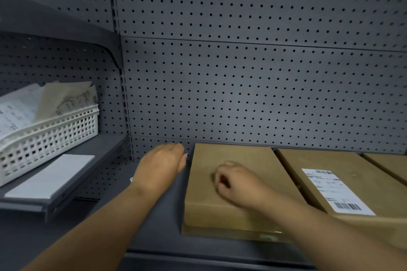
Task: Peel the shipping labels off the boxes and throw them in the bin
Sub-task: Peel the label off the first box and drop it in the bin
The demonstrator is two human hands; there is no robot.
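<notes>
Looked like you were partway thru: the box at center frame showed no label on top, while the next box to the right had its shipping label on. White basket at left already held peeled labels, prob your bin. Your left hand was loosely open beside the bare box, holding nothing; right hand curled on top of it, couldn't tell if it pinched anything.

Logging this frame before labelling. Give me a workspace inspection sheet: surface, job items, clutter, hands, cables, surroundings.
Surface: dark grey shelf.
Job items: bare-topped box; second box with shipping label still on; third box partly in view.
Clutter: white basket of peeled labels; white pad.
Hands: left hand beside the bare-topped box; right hand curled on its top.
Cables: nothing seen.
Surroundings: grey pegboard.
</notes>
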